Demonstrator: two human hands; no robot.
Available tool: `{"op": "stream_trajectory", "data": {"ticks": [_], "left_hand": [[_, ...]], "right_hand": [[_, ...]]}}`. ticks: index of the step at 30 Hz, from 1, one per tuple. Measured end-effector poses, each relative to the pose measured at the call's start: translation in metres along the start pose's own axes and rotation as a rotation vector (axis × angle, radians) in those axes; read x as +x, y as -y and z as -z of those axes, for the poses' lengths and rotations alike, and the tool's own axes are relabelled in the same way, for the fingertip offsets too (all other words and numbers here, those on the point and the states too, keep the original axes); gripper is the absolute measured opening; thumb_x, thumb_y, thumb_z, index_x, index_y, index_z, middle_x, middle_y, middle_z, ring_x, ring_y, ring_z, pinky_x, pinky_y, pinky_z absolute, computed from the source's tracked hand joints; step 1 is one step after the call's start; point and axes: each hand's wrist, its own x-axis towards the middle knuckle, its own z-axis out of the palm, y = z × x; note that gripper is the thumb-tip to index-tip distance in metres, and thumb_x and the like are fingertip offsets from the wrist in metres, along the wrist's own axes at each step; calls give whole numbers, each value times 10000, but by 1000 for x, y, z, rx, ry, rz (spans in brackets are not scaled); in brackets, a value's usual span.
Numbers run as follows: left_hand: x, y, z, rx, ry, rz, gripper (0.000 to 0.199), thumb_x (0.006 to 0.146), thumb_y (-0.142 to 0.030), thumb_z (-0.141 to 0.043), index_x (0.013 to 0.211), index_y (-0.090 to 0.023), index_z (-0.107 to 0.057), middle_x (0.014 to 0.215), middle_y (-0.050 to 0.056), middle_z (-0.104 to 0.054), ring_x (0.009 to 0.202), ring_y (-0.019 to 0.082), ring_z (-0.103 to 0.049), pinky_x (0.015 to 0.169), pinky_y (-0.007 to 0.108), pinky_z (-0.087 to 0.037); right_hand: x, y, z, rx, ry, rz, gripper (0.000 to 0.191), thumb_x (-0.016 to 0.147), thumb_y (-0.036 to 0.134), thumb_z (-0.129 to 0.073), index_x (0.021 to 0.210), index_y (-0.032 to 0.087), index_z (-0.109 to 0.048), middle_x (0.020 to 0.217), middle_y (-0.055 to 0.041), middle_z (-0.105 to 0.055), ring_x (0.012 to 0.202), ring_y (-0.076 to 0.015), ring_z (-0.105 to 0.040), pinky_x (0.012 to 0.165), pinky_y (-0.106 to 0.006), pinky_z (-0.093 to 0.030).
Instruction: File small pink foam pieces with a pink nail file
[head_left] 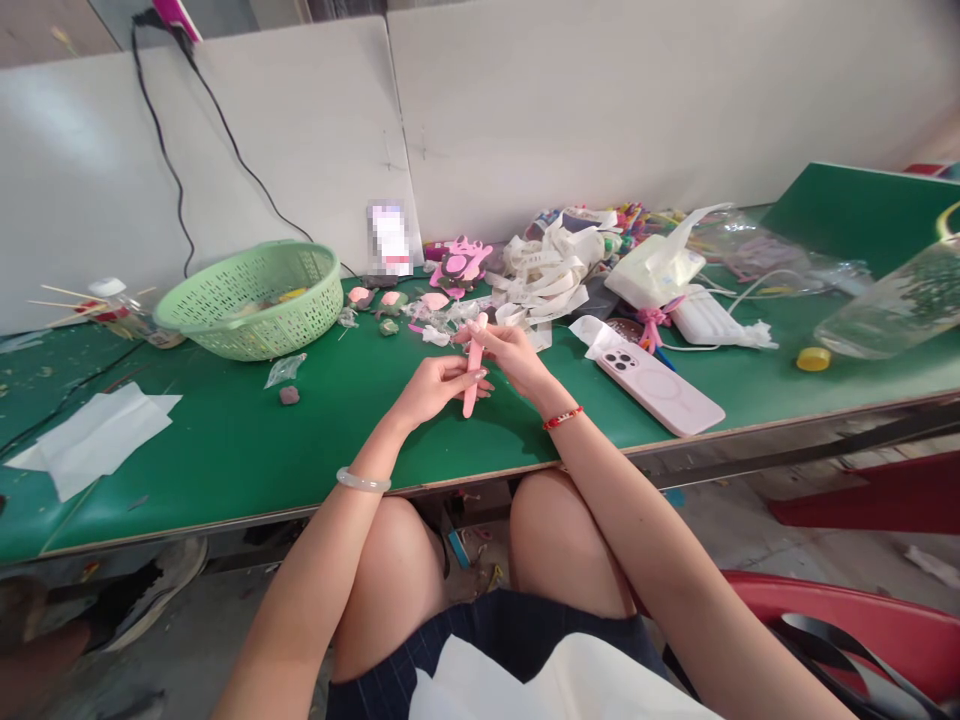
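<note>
Together, left hand (435, 390) and right hand (510, 360) around a pink stick (472, 370)

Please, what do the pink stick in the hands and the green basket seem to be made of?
The pink stick looks like painted wood: flat, rounded end, matte, though plastic is possible. The green basket looks like moulded plastic, slightly glossy, with regular small holes.
</note>
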Motion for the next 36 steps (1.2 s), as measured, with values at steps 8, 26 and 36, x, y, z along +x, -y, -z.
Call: {"op": "stream_trajectory", "data": {"ticks": [8,26,36], "left_hand": [[4,3,1,56,-62,-116,474,710,-500,-792,962,-108,-710,928,100,-767,919,284,-734,882,439,-583],[5,7,5,152,-109,-107,466,664,-448,-829,974,-115,-730,933,106,-768,888,263,-727,861,404,-568],[6,9,6,59,-145,-120,484,653,-468,-836,952,-104,-729,911,108,-770,859,250,-731,859,417,-576]], "right_hand": [[0,-1,-1,64,75,-38,445,719,612,-750,689,168,-754,898,-71,-730,737,-158,-612,626,-276,-469],[1,-2,1,118,65,-3,396,675,584,-792,646,191,-759,1008,-82,-735,1071,-263,-634,858,-345,-519],[2,-3,0,91,25,-11,394,614,581,-833,635,196,-752,972,-72,-724,950,-229,-640,765,-313,-523]]}}
